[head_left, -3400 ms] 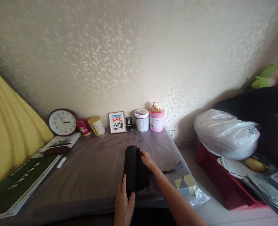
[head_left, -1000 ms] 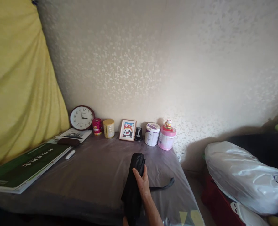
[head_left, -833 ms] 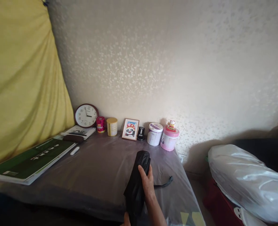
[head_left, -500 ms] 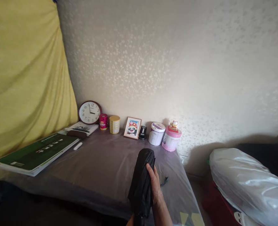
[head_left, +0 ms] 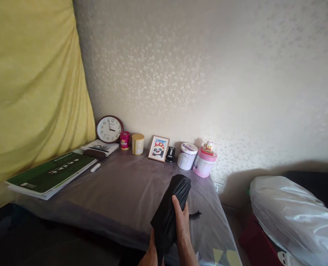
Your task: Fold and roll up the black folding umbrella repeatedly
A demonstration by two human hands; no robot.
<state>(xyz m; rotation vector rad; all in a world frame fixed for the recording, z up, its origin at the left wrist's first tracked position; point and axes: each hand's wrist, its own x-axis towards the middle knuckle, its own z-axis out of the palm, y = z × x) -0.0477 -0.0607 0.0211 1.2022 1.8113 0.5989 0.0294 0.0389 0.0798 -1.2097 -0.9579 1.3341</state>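
Note:
A folded black umbrella [head_left: 168, 210] is held up over the near right part of the table, its top leaning to the right. My right hand [head_left: 182, 221] is closed round its right side, thumb lying along the cloth. Low in the view, my left hand [head_left: 150, 251] grips the umbrella near its lower end; most of those fingers are hidden behind it. A dark strap [head_left: 195, 215] sticks out to the right of my right hand.
Along the wall stand a round clock [head_left: 109, 129], a pink can [head_left: 125, 140], a yellow-lidded can [head_left: 137, 144], a framed panda picture [head_left: 158, 148] and two round tubs [head_left: 187, 156]. Green books [head_left: 53, 171] lie at left. A plastic-wrapped bundle [head_left: 294, 214] is at right.
The umbrella has tilted further right at its top. My left hand has come further into view at the lower end. The whole view has shifted slightly.

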